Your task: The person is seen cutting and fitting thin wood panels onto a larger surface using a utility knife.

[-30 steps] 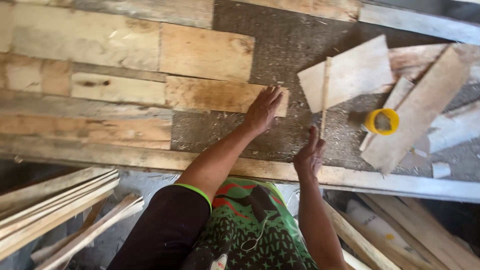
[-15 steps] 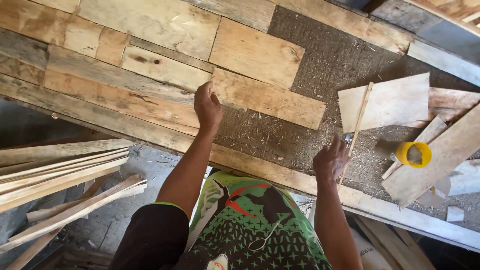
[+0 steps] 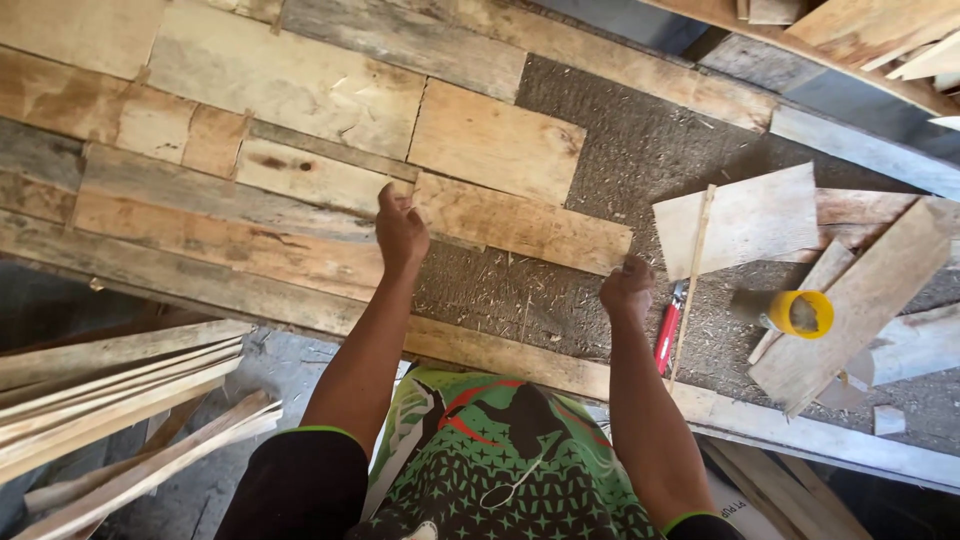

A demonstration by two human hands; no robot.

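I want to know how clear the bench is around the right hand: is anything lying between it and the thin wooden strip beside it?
Yes, partly. A red-handled tool lies on the board between the right hand and the lower part of the strip. Higher up, only bare board with sawdust separates them.

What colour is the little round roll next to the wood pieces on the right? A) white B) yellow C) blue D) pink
B: the round roll is yellow; it lies on the gritty board among the loose wood pieces, to the right of the right hand and the red-handled tool.
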